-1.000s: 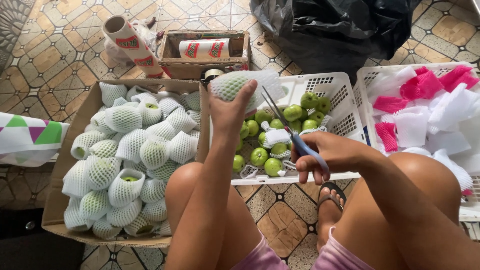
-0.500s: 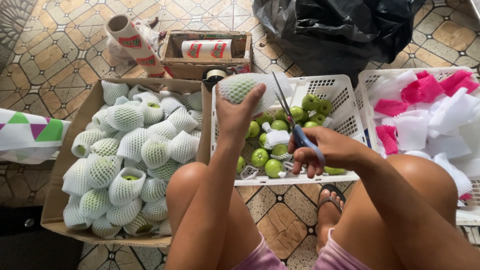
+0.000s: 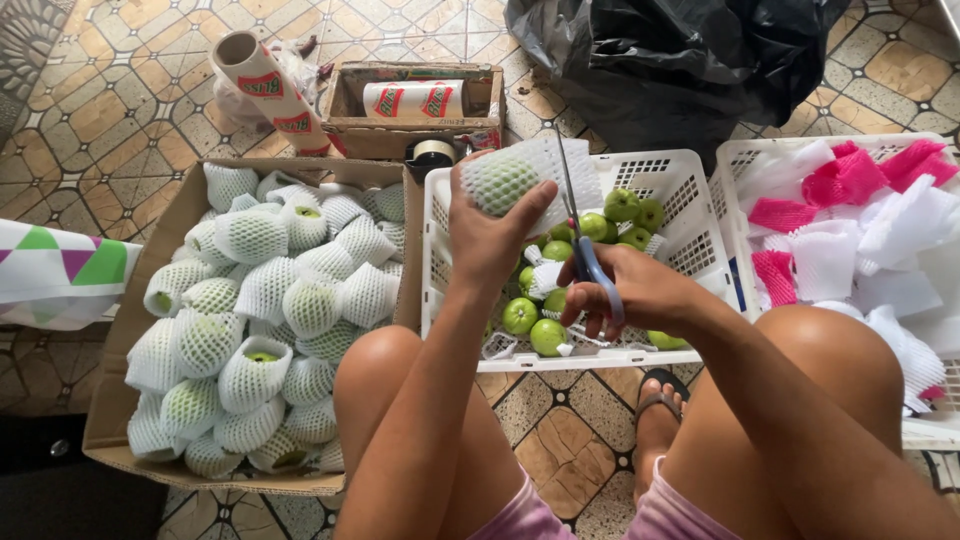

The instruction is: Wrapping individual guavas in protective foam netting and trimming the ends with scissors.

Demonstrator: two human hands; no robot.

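Above the white basket (image 3: 690,200), our left hand (image 3: 485,235) grips the netted fruit (image 3: 500,180); our right hand (image 3: 625,290), just right, closes on upright scissors (image 3: 580,235).

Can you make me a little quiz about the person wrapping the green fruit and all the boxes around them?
1. True or false: the right hand holds blue-handled scissors.
2. What is the left hand holding up? A) a roll of tape B) a green fruit in a white foam net C) a pink foam sheet
3. Which container holds the bare green fruits: the cardboard box or the white plastic crate?

Key:
1. True.
2. B, the netted fruit.
3. The white plastic crate; the cardboard box holds wrapped fruits.
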